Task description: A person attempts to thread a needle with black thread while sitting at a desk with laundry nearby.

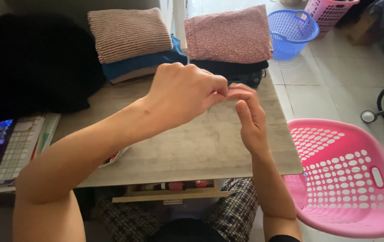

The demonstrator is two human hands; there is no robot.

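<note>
Together, our left hand [185, 96] and right hand [248, 116] meet above the grey tabletop's [192, 148] far edge — fingers pinched on something too small to make out, probably light — near the folded pink patterned cloth [227, 36].

Bare table [187, 148] lies open before two folded clothes stacks [131, 40] [227, 38] blocking the far edge.
</note>
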